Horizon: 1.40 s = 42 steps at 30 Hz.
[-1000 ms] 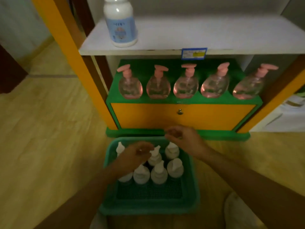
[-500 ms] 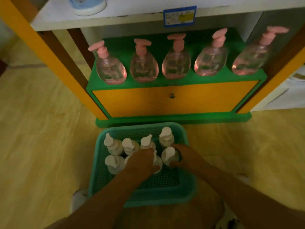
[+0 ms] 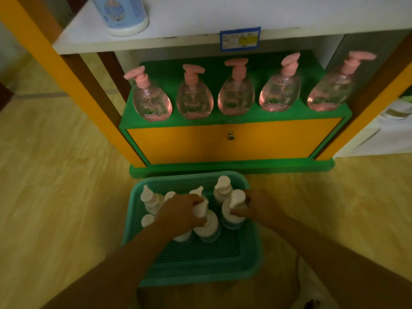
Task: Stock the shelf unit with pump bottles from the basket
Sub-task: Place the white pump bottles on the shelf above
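A teal basket (image 3: 249, 259) sat on the floor at 6 o'clock of the shelf unit (image 3: 234, 142), touching or nearly touching its green base. White pump bottles stood clustered in the basket's far half; its near half was bare mesh. The left hand (image 3: 180, 214) reached in from 7 o'clock, fingers curled tight round the neck of a white bottle (image 3: 206, 221) near the basket's middle. The right hand (image 3: 259, 207) came in from 5 o'clock, thumb and fingers wrapped about the body of another bottle (image 3: 233, 211) just at 3 o'clock of the first. On the green ledge above the orange drawer stood 5 pink bottles (image 3: 194, 97) in a row, pump heads up. On the white shelf above, at 11 o'clock, stood a blue-labelled jar (image 3: 121, 15), and a price tag (image 3: 240, 39) hung on that shelf's front edge.
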Motion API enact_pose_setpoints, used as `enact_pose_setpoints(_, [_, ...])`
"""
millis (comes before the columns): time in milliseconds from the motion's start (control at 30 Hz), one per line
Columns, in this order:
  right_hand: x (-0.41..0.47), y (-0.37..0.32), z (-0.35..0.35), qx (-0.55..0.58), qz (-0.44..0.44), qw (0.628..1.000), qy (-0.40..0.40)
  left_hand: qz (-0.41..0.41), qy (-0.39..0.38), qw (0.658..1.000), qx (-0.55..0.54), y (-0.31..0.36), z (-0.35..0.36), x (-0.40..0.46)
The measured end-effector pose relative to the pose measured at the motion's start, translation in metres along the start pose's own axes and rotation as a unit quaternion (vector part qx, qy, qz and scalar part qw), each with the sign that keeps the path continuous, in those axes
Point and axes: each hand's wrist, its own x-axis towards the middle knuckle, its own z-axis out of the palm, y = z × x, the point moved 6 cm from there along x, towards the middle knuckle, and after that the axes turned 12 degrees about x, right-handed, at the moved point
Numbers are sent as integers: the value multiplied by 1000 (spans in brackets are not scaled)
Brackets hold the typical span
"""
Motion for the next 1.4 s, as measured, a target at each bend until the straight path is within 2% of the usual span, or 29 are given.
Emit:
enact_pose_setpoints(133, [-14,-31,-43,-33,-61,996,53,10,44,988,-150,3,-51,-11])
enact_pose_setpoints(267, [-43,-77,-91,-3,-142,984,108,2,71,918,-391,13,-102,-24])
enact_pose_setpoints(467, [-85,-153,-160,67,-229,961,141,23,167,836,-522,38,-193,-40])
enact_pose_setpoints(567, [-98,-179,-182,82,-266,944,178,50,204,822,-530,51,-232,-48])
enact_pose_setpoints(767, [-116,-208,-207,109,-308,918,226,68,257,854,-447,59,-273,-59])
enact_pose_setpoints(900, [-134,-236,-227,102,-342,901,245,77,286,863,-409,63,-290,-63])
enact_pose_setpoints(1167, [-149,-290,-263,96,-379,874,289,108,316,852,-404,72,-327,-81])
enact_pose_setpoints(1400, [-116,-346,-258,88,-371,877,293,106,331,840,-416,36,-332,-96])
